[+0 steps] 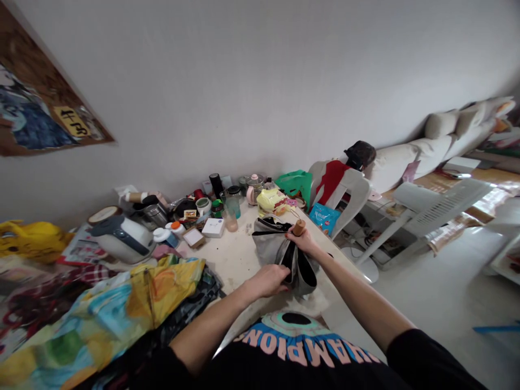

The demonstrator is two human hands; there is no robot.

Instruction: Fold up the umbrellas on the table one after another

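A grey fabric bag with black trim point(271, 246) lies on the pale table point(233, 260) in front of me. My left hand point(270, 280) is closed on the bag's near edge. My right hand point(303, 239) grips the bag's far right side, fingers curled, and a small brown wooden knob point(299, 227) sticks up from that hand. The bag's black-lined mouth gapes between the two hands.
A colourful yellow and blue cloth point(122, 303) covers the table's left part. A white kettle point(122, 238), cups, jars, a white box point(213, 227) and a yellow packet point(271, 201) crowd the back. A chair with red cloth point(337, 187), a white fan point(426, 208) and a sofa point(447, 135) stand to the right.
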